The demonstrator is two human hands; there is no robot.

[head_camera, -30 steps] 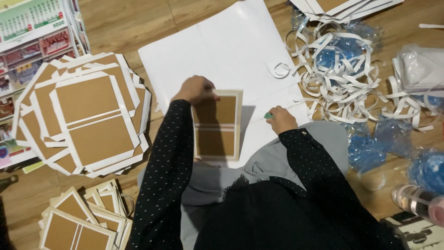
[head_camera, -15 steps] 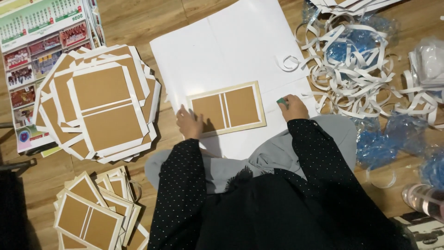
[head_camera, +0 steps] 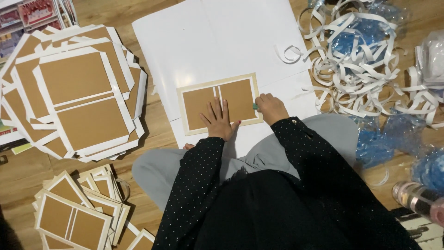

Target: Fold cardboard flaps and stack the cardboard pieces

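Centre of frame: brown cardboard panel with white tape borders (head_camera: 219, 103) lies flat on a white sheet (head_camera: 222, 41). Left hand (head_camera: 218, 121) presses it, fingers spread wide. Right hand (head_camera: 271, 107) at panel's right edge, fingers curled on a small green object (head_camera: 255, 106). Finished stack (head_camera: 76, 88) upper left.

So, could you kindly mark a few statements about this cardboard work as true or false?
1. The left hand lies flat on the brown cardboard panel with pale borders. True.
2. That panel rests on bare wood. False: it lies on a large white sheet.
3. The right hand is at the panel's right edge. True.
4. The curled white paper strips lie to the person's left. False: they are on the right; the big stack of bordered brown panels is on the left.
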